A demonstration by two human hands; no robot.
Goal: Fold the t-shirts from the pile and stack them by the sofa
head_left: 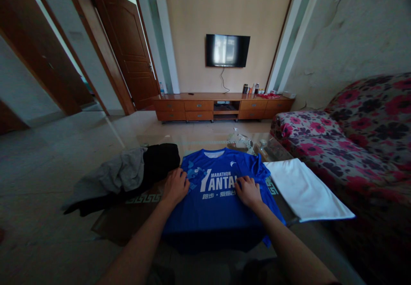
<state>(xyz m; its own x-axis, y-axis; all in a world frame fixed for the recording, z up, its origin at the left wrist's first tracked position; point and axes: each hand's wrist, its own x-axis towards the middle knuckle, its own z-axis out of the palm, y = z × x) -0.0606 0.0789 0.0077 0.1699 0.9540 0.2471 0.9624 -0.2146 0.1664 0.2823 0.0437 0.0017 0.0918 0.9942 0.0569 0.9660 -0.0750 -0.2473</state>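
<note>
A blue short-sleeved T-shirt (218,214) with white "Marathon Yantai" lettering lies front up on a low glass table, its collar pointing away from me. Its lower part hangs over the near edge. At the shirt's left side rests my left hand (176,187), fingers slightly bent and apart on the fabric. My right hand (249,191) lies on the right part of the chest beside the lettering, with its fingers spread. The right sleeve (261,169) sticks out to the side, while the left sleeve is not visible.
Grey and black clothes (128,169) are heaped at the table's left. A folded white cloth (308,188) lies to the right, near the flowered sofa (308,146). Crumpled tissue or plastic (240,140) and a small jar (263,144) sit at the glass table's (199,141) far side.
</note>
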